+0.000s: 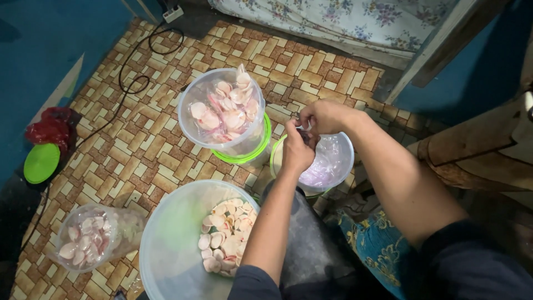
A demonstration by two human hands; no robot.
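i have both hands over the clear tub [338, 161]: left hand [295, 153] and right hand [322, 115] pinch its plastic liner [327, 166] closed, beside the filled tub [222, 111].

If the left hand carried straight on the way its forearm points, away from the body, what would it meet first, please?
Probably the right hand, which the left hand already seems to touch above the plastic-lined container. Beyond lies patterned floor. Depth is unclear.
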